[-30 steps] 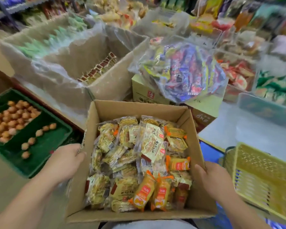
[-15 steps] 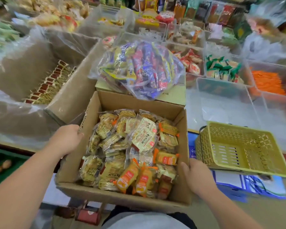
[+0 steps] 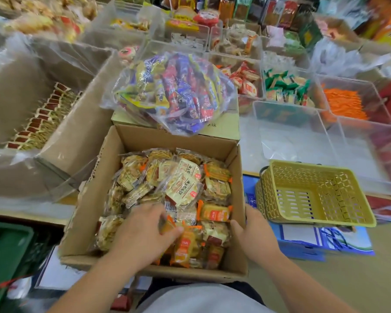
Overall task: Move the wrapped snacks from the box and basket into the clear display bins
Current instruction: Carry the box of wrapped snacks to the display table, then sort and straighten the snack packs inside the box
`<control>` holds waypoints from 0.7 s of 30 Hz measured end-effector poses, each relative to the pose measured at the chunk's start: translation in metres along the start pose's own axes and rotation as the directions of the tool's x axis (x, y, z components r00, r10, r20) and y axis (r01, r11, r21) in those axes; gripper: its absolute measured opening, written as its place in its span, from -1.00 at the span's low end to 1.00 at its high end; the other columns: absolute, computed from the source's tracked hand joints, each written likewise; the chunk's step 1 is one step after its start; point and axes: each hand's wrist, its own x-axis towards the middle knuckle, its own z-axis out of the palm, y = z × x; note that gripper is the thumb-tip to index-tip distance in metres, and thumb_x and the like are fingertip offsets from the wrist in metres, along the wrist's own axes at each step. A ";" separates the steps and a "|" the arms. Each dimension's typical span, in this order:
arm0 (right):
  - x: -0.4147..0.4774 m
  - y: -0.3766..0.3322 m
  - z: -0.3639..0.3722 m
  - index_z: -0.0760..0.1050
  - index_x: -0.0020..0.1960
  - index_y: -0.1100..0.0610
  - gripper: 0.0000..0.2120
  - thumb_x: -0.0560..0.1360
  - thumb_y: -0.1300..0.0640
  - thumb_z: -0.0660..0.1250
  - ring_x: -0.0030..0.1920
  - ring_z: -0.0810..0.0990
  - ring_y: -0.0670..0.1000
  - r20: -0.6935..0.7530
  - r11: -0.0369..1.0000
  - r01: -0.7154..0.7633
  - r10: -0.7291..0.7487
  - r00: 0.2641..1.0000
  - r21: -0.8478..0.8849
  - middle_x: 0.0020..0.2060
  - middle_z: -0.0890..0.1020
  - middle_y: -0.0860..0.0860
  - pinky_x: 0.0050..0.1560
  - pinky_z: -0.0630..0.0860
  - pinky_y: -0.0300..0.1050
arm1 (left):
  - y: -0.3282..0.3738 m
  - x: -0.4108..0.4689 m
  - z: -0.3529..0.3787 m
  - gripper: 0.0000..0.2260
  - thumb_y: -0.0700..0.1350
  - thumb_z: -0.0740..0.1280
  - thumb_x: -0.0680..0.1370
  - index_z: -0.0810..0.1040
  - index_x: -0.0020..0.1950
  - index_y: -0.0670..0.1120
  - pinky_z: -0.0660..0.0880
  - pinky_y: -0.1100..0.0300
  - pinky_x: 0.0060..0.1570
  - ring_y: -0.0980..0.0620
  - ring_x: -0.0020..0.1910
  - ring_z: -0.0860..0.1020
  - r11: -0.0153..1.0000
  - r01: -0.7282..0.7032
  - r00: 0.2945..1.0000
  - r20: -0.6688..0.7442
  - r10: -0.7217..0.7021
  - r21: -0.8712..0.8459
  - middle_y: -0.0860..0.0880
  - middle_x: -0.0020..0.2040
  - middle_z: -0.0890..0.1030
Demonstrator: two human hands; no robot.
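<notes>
Close in front, held the cardboard box [image 3: 127, 168] by its right wall with the right hand [image 3: 255, 236], thumb hooked over the rim near the front corner, fingers down the outside. Reached into the near half of the box with the left hand [image 3: 142, 231], low over the heap of wrapped snacks [image 3: 185, 184]. Pinched an orange-wrapped pack [image 3: 167, 224] between thumb and curled fingers, though with some blur there. Found the packs piled below the rim all round, with bare cardboard showing along the far wall. Noted a yellow basket [image 3: 321, 168] just beside the box's right wall, resting on a blue printed carton [image 3: 303, 245], its near corner close to the right hand. Saw a clear display bin [image 3: 289, 123] beyond the basket, open at the top, with green-wrapped packs [image 3: 284, 86] in the bin behind it. Marked a clear bag of mixed snacks [image 3: 174, 93] lying on a closed carton [image 3: 221, 127] hard against the box's far edge.
</notes>
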 end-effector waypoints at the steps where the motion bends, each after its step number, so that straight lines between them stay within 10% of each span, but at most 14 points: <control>1: -0.001 0.001 0.001 0.38 0.43 -0.01 -0.52 0.56 -0.03 0.40 0.19 0.51 0.02 -0.039 0.998 0.056 -0.056 0.998 -0.002 0.17 0.52 -0.03 0.22 0.51 0.05 | 0.007 0.002 0.012 -0.50 0.54 0.26 0.37 0.39 0.05 0.20 0.47 0.18 -0.14 0.17 -0.04 0.44 0.999 -0.014 0.999 0.052 0.011 0.052 0.21 -0.02 0.41; 5: -0.004 0.000 0.001 0.26 0.57 -0.01 -0.24 0.45 -0.06 0.50 0.40 0.33 0.14 -0.184 0.944 0.254 -0.293 0.938 -0.210 0.38 0.38 0.05 0.42 0.35 0.14 | 0.024 0.012 0.048 -0.13 0.56 0.37 0.27 0.17 0.44 0.22 0.50 0.10 -0.05 -0.02 0.13 0.48 0.968 -0.013 0.990 0.140 -0.023 0.252 0.01 0.24 0.32; 10: 0.001 0.003 0.006 0.54 0.34 -0.02 -0.50 0.42 -0.02 0.50 0.45 0.40 0.15 -0.141 0.781 0.485 -0.573 0.807 -0.395 0.28 0.54 0.00 0.40 0.37 0.20 | 0.028 0.022 0.058 -0.35 0.24 0.52 0.40 0.27 0.36 0.17 0.48 0.23 -0.32 0.05 -0.15 0.49 0.972 -0.008 0.990 0.136 -0.025 0.237 -0.02 0.19 0.26; 21: 0.042 -0.040 0.006 0.48 0.36 0.04 -0.57 0.58 -0.15 0.25 0.41 0.30 0.21 0.349 0.458 0.552 -0.456 0.818 -0.696 0.28 0.52 0.06 0.53 -0.01 0.30 | -0.041 -0.010 0.017 -0.34 0.07 0.68 0.30 0.36 0.20 0.42 0.51 0.36 -0.39 0.23 -0.15 0.64 0.809 0.062 0.960 -0.188 -0.209 -0.584 0.25 0.06 0.55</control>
